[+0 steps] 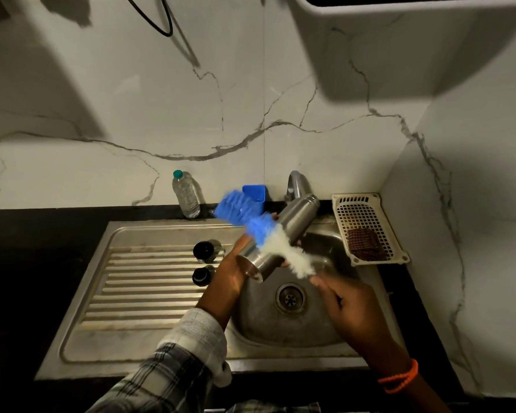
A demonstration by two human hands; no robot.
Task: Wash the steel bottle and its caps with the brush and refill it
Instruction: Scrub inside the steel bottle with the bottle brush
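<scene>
The scene is dim and warm-toned, lit from above and behind the camera, so the marble wall (251,114) catches most of the light while the dark tabletop (27,248) sinks almost to black. Broad soft shadows fall across the wall at upper left and under the white overhang (399,40) at upper right. The brush (251,225) is smeared by motion blur into blue and white streaks. Dull highlights lie on the steel bottle (283,236) and sink (149,278). Straight lines bow toward the edges from the wide-angle lens.
</scene>
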